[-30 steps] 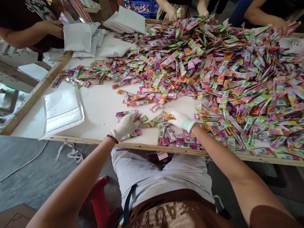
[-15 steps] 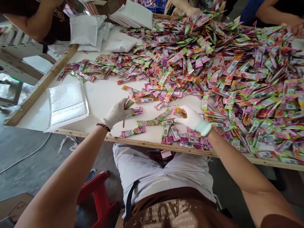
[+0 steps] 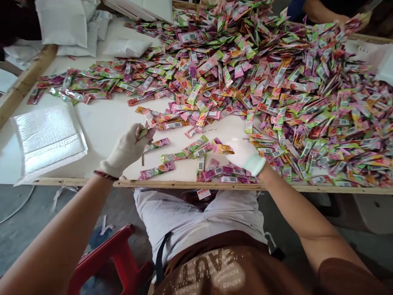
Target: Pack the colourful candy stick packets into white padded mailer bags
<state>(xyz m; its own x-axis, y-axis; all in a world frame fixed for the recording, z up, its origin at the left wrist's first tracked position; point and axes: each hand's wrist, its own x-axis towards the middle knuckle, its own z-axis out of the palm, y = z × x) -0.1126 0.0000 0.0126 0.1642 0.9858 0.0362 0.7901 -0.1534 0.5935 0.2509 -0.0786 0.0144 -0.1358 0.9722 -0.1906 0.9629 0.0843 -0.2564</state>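
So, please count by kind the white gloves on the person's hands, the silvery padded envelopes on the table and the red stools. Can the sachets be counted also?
White gloves: 2
Silvery padded envelope: 1
Red stool: 1
Total: 4
Sachets: too many and overlapping for a count; not in the total

Over the table (image 3: 100, 119) there are two hands: one left hand (image 3: 127, 149), one right hand (image 3: 242, 153). Sachets (image 3: 260, 82) on the table are too many to count. It bears one silver mailer (image 3: 50, 137) near its left end, and at least four white mailers (image 3: 63, 22) at its far left. One stool (image 3: 124, 264) shows below its near edge.
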